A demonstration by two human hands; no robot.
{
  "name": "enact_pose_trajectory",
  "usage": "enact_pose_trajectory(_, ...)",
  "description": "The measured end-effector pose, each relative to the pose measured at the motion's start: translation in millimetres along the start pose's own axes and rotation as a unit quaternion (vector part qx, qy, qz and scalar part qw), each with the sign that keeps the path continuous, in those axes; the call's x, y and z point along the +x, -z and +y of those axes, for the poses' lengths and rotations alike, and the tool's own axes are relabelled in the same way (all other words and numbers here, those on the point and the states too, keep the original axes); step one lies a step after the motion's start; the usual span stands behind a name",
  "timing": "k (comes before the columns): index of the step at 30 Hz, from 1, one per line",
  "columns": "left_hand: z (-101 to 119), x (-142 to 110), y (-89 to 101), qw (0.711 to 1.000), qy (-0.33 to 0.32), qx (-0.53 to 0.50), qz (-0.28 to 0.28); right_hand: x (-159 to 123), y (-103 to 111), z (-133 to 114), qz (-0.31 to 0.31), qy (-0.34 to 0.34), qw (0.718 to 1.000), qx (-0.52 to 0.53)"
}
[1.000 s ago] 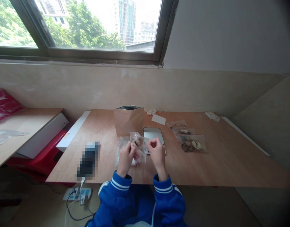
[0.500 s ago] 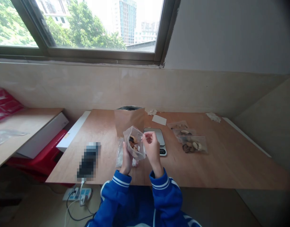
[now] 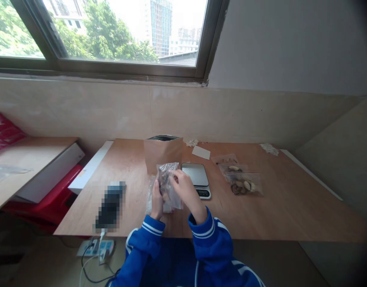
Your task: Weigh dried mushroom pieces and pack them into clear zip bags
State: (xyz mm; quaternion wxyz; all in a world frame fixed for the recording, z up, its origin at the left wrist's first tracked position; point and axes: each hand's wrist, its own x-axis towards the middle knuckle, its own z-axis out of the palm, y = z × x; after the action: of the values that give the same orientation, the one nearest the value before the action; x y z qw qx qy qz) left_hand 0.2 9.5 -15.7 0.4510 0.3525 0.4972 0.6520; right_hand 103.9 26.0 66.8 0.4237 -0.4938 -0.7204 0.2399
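A clear plastic bag (image 3: pixel 171 195) with brownish dried pieces inside is held up over the table. My left hand (image 3: pixel 157 199) is closed around its left side, thumb on the front. My right hand (image 3: pixel 183 187) pinches the bag near its top, fingers bent against the plastic. Under the bag lie more clear plastic bags (image 3: pixel 149 199). Just behind stands a brown kraft pouch (image 3: pixel 163 153) with its top gaping. To the right of the bag sits a digital kitchen scale (image 3: pixel 198 175) with a bare metal plate, partly covered by my right hand.
Several zip bags of dried pieces (image 3: pixel 243 185) lie right of the scale. A white card (image 3: pixel 201 152) and crumpled whitish scraps (image 3: pixel 192 142) are at the back. A blurred-out dark device (image 3: pixel 110 207) with a cable lies left, above a power strip (image 3: pixel 96 248).
My right hand has moved left from the bag's right edge onto its upper front. The bag's mouth, wide open before, now looks flattened and crinkled.
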Motion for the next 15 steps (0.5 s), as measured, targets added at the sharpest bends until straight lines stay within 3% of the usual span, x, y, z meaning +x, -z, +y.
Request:
enact_pose_trajectory(4, 7.2, -1.3, -4.6, 0.999, -0.035, 0.028, -0.023, 9.4, -17.8, 9.4, 0.027, -0.024, 0.997, 0.069)
enact_pose_trajectory(7, 8.0, 0.9, -3.6, 0.995, -0.056, 0.079, -0.013, 10.0, -25.6, 16.8, 0.002, -0.009, 0.992, 0.124)
enact_pose_trajectory(11, 2.7, 7.3, 2.9, 0.987, -0.071, 0.142, 0.004, 7.0, -32.3, 23.9, -0.021, 0.007, 0.991, 0.129)
enact_pose_trajectory(15, -2.8, 12.7, 7.5, 0.986, -0.062, 0.155, -0.014, 6.6, -41.5, 29.7, -0.034, -0.010, 0.992, 0.124)
